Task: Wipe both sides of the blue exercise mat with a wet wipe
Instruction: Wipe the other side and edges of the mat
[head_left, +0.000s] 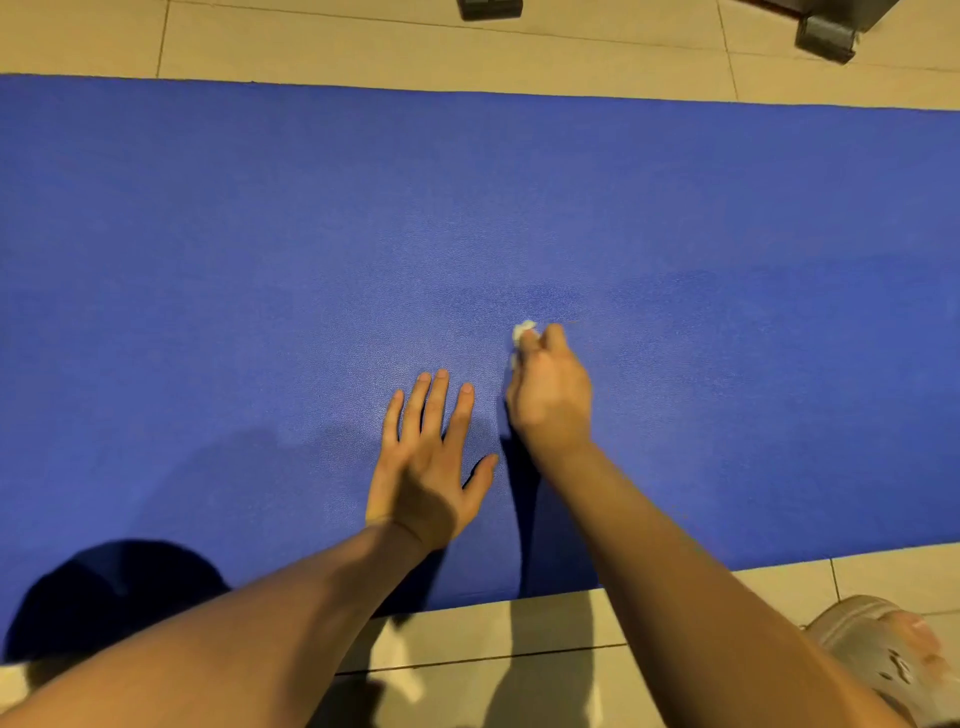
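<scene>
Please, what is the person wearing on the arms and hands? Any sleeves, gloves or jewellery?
Both forearms are bare to the picture's edge, with no sleeves. The left hand and the right hand show no gloves, rings or watch. A pale line on the left wrist is unclear.

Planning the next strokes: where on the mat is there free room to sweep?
Free mat: left of the left hand, right of the right hand, and the far strip up to the tiles. Crowded: the near middle, where both hands sit close, the right gripping the wet wipe.
</scene>
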